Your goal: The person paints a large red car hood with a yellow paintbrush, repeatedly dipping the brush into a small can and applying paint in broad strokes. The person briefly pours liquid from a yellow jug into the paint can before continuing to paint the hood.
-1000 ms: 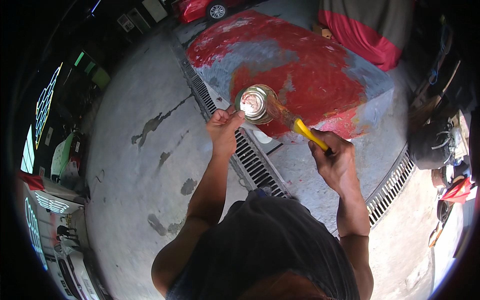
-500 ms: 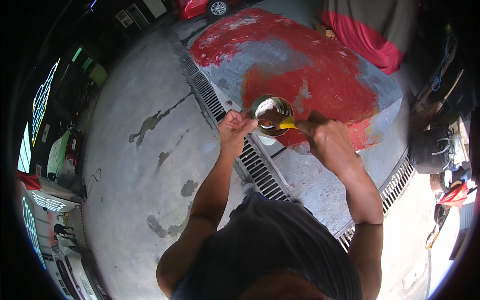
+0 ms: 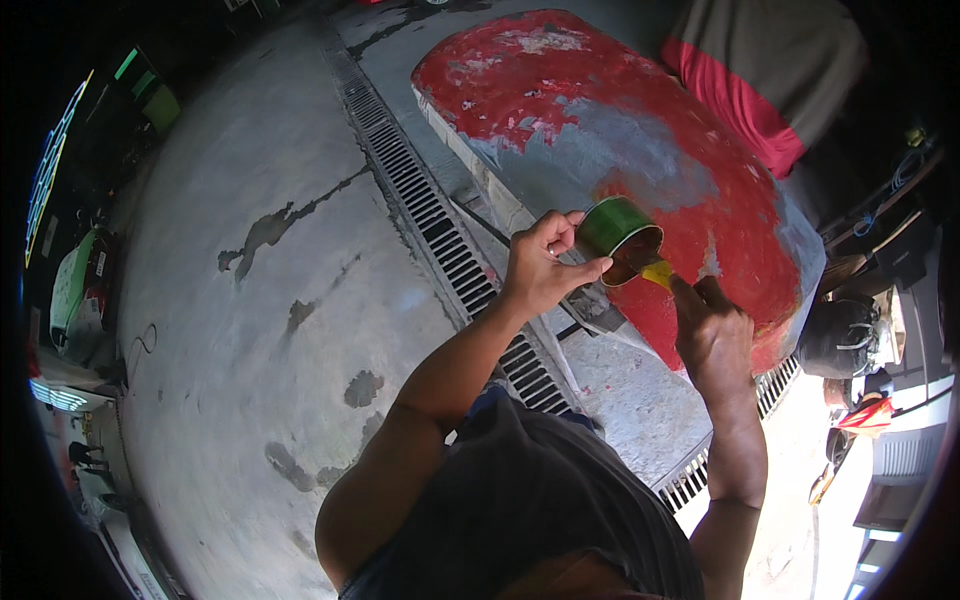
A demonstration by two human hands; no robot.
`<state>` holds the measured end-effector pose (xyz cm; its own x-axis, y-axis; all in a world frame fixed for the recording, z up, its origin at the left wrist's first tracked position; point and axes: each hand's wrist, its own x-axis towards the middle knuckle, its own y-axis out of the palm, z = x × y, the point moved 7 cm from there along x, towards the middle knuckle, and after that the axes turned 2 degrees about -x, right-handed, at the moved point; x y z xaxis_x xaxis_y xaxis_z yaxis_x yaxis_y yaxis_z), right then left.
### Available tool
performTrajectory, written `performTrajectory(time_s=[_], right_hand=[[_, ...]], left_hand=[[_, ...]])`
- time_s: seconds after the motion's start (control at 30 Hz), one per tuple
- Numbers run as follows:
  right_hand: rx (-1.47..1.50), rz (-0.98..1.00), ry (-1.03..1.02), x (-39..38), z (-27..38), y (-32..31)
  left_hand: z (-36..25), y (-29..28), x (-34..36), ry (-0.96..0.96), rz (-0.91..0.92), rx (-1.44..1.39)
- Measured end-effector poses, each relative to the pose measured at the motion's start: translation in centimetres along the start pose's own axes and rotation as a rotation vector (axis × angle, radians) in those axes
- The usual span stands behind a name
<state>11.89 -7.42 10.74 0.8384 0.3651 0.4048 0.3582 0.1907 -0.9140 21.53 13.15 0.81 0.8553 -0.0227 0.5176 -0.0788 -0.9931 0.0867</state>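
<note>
Holds the green can in the left hand, half-curled with thumb at the rim, over the near side of the patchy red-and-grey slab, tilted apparently to turn its mouth toward the right hand. Grips the yellow-handled brush in that right hand, closely folded, above the same side of the slab, head seemingly inside the can, angled perhaps to suit the tipped mouth. Cannot tell the exact placing of the hidden fingertips.

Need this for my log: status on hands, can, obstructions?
Left hand holds tilted green can. Right hand holds yellow brush, tip inside can. Nothing seen blocking the brush.
</note>
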Motion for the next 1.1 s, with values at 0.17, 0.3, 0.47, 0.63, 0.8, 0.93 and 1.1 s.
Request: performTrajectory(time_s=[0.17, 0.3, 0.47, 0.63, 0.8, 0.93, 1.1], right_hand=[[0.684, 0.071, 0.285, 1.1, -2.2, 4.3], [1.379, 0.117, 0.691, -0.5, -4.2, 10.5], [2.063, 0.014, 0.816, -0.6, -3.1, 15.3], [2.043, 0.023, 0.705, 3.0, -3.3, 14.5], [1.636, -0.079, 0.658, 10.8, -3.8, 14.0], [0.881, -0.089, 0.531, 18.9, -2.1, 16.5], [0.279, -0.17, 0.223, 28.0, 4.8, 21.3]], left_hand=[[-1.3, -0.9, 1.8, 0.168, 0.091, 0.079], [-0.5, -1.0, 2.2, 0.029, 0.143, 0.1], [1.7, -2.9, 2.6, -0.121, 0.032, 0.04], [3.8, -10.9, 4.2, -0.125, -0.359, -0.332], [6.4, -20.6, 5.0, -0.266, -0.744, -0.446], [7.9, -27.4, 6.1, -0.269, -0.83, -0.516], [10.0, -35.5, 8.2, -0.278, -0.806, -0.499]])
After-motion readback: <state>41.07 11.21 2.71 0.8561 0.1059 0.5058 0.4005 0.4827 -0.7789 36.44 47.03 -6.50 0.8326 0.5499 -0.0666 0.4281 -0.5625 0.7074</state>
